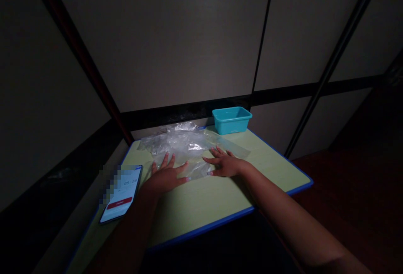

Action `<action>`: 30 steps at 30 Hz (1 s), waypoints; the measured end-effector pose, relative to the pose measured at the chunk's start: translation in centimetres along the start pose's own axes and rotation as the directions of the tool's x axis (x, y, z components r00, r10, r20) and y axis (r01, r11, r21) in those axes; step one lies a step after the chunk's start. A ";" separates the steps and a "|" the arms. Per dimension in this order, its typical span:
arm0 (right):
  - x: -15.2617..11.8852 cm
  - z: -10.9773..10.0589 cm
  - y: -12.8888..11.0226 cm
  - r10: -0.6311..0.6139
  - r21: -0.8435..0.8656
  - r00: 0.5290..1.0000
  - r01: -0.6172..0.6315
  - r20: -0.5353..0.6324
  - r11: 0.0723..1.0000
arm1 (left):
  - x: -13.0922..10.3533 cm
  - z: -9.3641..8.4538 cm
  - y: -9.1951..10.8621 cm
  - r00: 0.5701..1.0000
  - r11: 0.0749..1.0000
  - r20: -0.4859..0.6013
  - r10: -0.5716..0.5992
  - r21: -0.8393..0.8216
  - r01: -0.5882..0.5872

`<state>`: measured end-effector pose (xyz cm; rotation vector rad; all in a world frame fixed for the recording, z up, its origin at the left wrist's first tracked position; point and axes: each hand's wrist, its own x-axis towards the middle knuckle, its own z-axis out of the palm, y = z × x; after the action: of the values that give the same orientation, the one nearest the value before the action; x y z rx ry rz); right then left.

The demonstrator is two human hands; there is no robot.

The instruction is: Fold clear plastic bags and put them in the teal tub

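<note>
A crumpled clear plastic bag (181, 142) lies spread over the far half of a small table. My left hand (165, 176) rests on its near left part, fingers spread and palm down. On the near right part lies my right hand (223, 163), its fingers also apart and flat. Neither hand grips anything. The bag's far part is bunched and wrinkled, while its near part is flatter between my hands.
The pale yellow-green table (201, 211) has a blue edge. At its far right corner stands a turquoise plastic basket (232, 126). A lit phone (122, 194) lies on the left, beside my left forearm. Panelled cabinet doors (176, 47) rise right behind the table.
</note>
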<state>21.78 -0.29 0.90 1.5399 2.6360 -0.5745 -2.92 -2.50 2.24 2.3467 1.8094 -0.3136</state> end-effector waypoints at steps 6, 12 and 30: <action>0.2 0.2 0.4 -0.005 0.025 1.000 0.005 0.013 1.000 | 0.0 0.1 -0.4 0.998 0.998 0.005 -0.062 0.009 0.062; 0.3 0.2 0.6 -0.103 0.173 0.978 0.135 -0.180 0.976 | 0.4 0.2 0.1 0.977 0.998 -0.203 -0.070 -0.011 0.069; 0.8 -0.6 1.2 0.313 0.873 0.888 0.169 -0.336 0.457 | 0.1 1.4 3.4 0.847 0.854 -0.204 0.490 -0.079 -0.514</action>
<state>22.46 1.10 0.96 2.2206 2.6078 -2.1321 0.26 -3.66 0.87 2.7015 1.1478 0.0879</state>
